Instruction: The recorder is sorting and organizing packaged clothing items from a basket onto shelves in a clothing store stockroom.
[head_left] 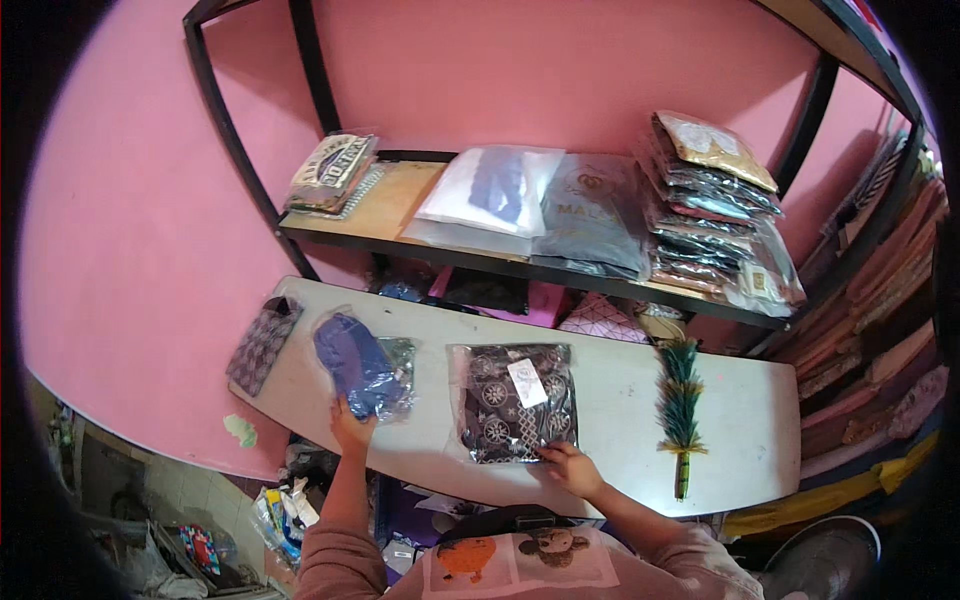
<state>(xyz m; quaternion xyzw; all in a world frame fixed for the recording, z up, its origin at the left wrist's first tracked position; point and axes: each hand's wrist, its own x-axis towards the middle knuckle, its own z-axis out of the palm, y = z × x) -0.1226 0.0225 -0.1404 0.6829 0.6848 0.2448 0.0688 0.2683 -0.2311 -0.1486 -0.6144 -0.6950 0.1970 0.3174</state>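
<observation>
- Now the left hand [350,428] grips the near edge of the purple packet [362,366] on the white table [620,400].
- Right hand [572,466] lies flat, fingers uncurled, on the dark patterned packet [515,400] mid-table.

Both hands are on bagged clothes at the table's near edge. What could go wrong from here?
The blue bagged garment under the left hand lies close to the table edge; the slick plastic might slide off. The right hand presses only a corner of the dark patterned packet, so it may twist. The feather duster also overhangs the near edge.
</observation>
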